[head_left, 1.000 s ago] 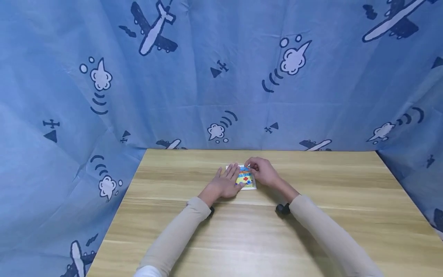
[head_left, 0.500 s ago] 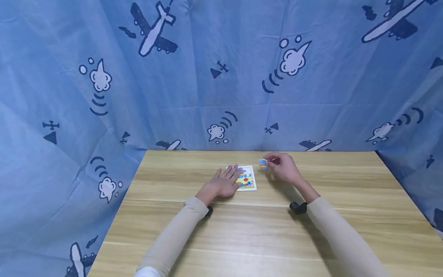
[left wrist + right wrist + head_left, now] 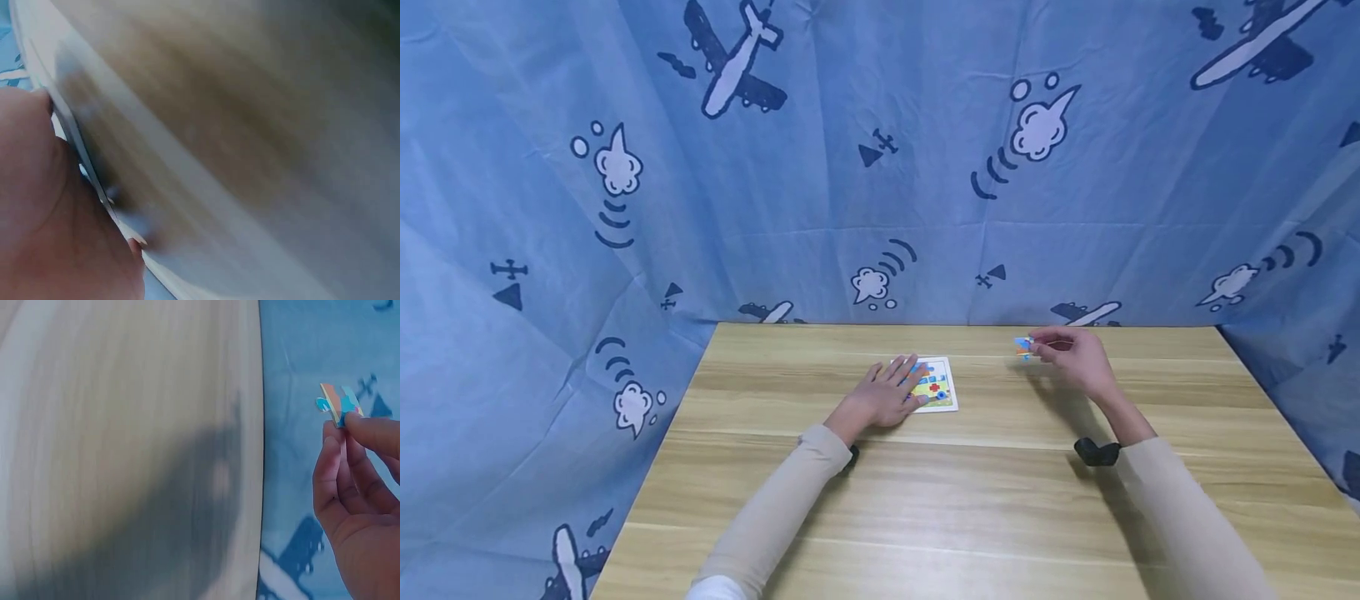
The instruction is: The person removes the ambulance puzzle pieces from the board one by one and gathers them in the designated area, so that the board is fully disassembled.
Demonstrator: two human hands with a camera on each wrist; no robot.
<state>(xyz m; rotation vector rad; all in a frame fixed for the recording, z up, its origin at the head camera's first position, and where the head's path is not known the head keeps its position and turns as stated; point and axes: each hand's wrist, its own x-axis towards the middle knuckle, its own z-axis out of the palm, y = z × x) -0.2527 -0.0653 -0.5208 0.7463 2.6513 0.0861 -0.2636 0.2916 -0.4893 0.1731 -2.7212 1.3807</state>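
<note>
A small jigsaw puzzle [image 3: 938, 403] in a white frame lies on the table, printed with a yellow vehicle and a red cross. My left hand [image 3: 886, 400] rests flat over its left part with the fingers spread, hiding that side. Off to the right, above the table, my right hand [image 3: 1078, 358] pinches a puzzle piece [image 3: 1022, 347] between thumb and fingertips. In the right wrist view the puzzle piece [image 3: 337, 403] shows blue and orange with a rounded tab. The left wrist view shows mostly the left hand [image 3: 56, 206] against the tabletop.
The wood-grain table [image 3: 880, 517] reaches back to a blue curtain [image 3: 925, 167] printed with planes and clouds. Dark wrist-worn devices sit at both wrists, the right one [image 3: 1097, 452] hanging just below the sleeve.
My right hand has lifted the piece from the puzzle's upper right part and carried it to the right. The left hand has stayed on the puzzle.
</note>
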